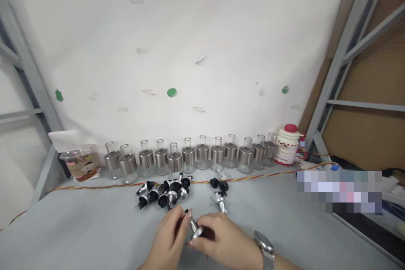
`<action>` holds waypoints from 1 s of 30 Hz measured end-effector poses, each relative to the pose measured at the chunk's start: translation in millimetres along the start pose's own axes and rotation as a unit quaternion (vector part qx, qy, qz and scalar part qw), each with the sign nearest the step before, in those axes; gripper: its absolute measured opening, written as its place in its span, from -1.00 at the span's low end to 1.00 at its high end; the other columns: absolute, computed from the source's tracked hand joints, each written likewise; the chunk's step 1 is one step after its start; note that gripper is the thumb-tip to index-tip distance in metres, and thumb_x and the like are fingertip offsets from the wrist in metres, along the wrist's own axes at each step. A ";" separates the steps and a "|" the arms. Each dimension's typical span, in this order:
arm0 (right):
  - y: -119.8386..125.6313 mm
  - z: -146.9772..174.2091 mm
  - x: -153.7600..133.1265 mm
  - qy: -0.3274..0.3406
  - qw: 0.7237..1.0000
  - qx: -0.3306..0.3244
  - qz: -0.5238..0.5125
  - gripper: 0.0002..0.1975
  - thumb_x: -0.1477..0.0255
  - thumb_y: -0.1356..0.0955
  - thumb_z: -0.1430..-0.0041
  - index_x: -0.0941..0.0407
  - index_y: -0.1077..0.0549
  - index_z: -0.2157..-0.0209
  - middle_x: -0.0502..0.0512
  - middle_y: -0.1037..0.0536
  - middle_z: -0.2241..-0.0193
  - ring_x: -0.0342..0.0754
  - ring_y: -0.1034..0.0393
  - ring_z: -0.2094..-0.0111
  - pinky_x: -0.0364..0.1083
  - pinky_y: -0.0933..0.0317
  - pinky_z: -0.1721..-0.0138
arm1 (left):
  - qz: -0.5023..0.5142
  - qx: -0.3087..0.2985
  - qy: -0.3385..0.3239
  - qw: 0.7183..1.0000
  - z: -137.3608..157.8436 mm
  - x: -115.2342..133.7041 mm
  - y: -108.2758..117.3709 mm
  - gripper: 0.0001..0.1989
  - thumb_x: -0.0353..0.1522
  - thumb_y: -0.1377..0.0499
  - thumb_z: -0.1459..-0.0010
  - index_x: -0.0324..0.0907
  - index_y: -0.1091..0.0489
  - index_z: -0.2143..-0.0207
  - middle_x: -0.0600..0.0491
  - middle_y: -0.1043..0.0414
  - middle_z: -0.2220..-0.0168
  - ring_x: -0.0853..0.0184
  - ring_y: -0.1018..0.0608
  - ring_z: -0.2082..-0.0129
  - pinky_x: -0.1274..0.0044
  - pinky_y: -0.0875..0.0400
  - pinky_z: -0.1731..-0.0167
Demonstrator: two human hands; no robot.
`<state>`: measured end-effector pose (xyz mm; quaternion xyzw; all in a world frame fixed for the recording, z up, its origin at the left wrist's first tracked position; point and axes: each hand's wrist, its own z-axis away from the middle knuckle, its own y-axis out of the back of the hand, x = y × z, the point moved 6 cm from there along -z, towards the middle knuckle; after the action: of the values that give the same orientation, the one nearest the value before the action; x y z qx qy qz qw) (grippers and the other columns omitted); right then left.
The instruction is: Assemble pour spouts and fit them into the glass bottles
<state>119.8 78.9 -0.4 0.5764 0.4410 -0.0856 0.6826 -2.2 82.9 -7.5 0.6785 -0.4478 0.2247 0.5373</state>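
Observation:
Near the front of the table, both hands are on one silver-and-black bottle pourer (194,227). My left hand (169,236) pinches its narrow upper end between thumb and finger. Around its wider round end curl the fingers of my right hand (223,234), which partly hide it. Beyond my left hand lies a heap of similar pourers (164,192), silver with black stoppers. One more pourer (220,202) lies past my right hand, with two black stopper pieces (219,184) close to it.
Several glass bottles with metal sleeves (189,157) stand in a row along the wall. A twisted red-yellow wire (202,182) crosses the grey table (79,219). A plastic container (80,164) stands left, a cake-shaped jar (286,147) right. Beyond it is a blurred patch (340,190).

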 end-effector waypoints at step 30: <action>9.5 -25.2 26.9 -0.017 0.946 0.035 -0.323 -0.72 0.26 -0.33 0.04 0.20 -0.38 0.39 -0.06 -0.35 0.60 -0.23 -0.24 0.62 -0.23 -0.20 0.59 | -0.127 -0.011 -0.027 0.992 -20.5 -16.7 12.7 -0.77 -0.24 0.03 -0.12 -0.14 -0.28 0.49 0.08 -0.28 0.46 0.31 -0.36 0.42 0.51 -0.23 0.38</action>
<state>129.1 114.3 -11.2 0.4248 0.5883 -0.3266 0.6056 -17.6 107.8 -7.3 0.7295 -0.3748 0.1317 0.5568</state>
